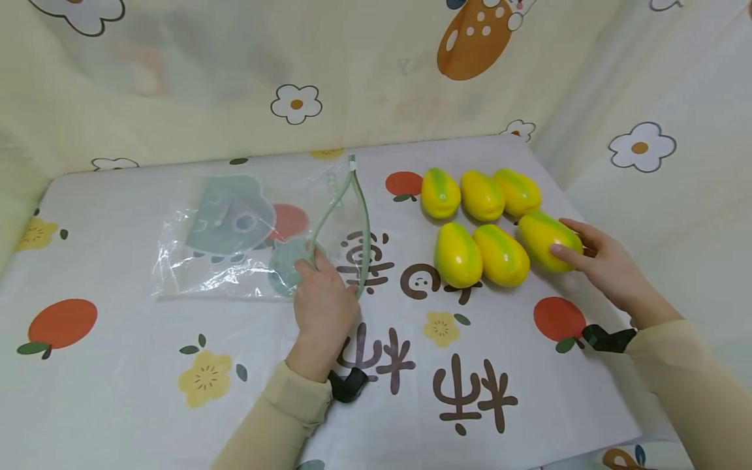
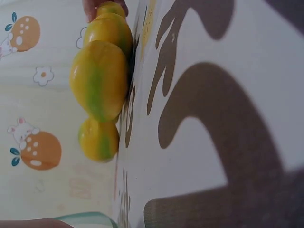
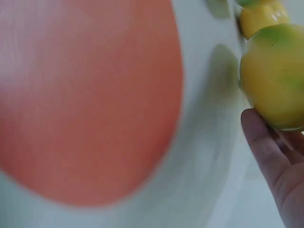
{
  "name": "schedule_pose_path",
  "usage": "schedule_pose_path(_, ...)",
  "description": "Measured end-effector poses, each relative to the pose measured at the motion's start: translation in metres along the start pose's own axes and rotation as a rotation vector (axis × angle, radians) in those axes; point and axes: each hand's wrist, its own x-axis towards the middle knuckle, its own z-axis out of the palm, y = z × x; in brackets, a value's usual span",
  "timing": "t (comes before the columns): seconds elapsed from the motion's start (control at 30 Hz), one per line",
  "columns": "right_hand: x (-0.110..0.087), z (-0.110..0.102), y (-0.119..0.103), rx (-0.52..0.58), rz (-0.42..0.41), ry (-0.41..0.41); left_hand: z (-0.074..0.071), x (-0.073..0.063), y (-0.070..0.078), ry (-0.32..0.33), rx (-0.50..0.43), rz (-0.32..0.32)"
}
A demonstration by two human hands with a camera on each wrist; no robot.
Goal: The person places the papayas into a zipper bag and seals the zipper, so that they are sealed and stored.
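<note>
My right hand [image 1: 611, 271] grips a glossy yellow fruit [image 1: 543, 238] with a green streak, thumb on the near side and fingers at its far end. In the right wrist view, the thumb [image 3: 266, 147] lies against the underside of that fruit [image 3: 275, 78]. Several similar fruits stand in two rows to its left, among them a front one [image 1: 458, 254] and a back one [image 1: 440, 194]. My left hand [image 1: 326, 300] holds the near edge of a clear zip bag [image 1: 194, 274] at its mouth, where the green zip strips [image 1: 365, 222] are spread apart. The bag lies flat.
The table is covered by a white printed cloth [image 1: 129, 365]. A patterned curtain [image 1: 364, 59] hangs behind it, and another pale one [image 1: 675, 215] on the right. A white slider [image 1: 352, 163] sits at the far end of the bag's zip.
</note>
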Motion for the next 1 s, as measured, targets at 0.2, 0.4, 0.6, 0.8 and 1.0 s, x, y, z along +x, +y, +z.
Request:
schedule_pose_path(0.2,-0.017,-0.013,-0.009,0.084,-0.148,0.135,0.000,0.000,0.001,-0.012,0.012,-0.006)
schedule_pose_path(0.4,-0.021,-0.008,-0.065,0.111,-0.320,0.110,-0.001,0.001,0.002,-0.022,0.016,-0.013)
schedule_pose_path(0.6,-0.006,0.020,-0.136,0.018,-0.433,-0.036,0.001,0.002,-0.001,-0.005,0.003,-0.016)
schedule_pose_path(0.8,0.018,0.049,-0.178,-0.059,-0.497,-0.150,0.002,0.004,-0.002,-0.009,0.015,-0.012)
schedule_pose_path(1.0,0.034,0.072,-0.204,-0.132,-0.495,-0.245,0.003,0.005,0.000,0.002,0.027,0.004)
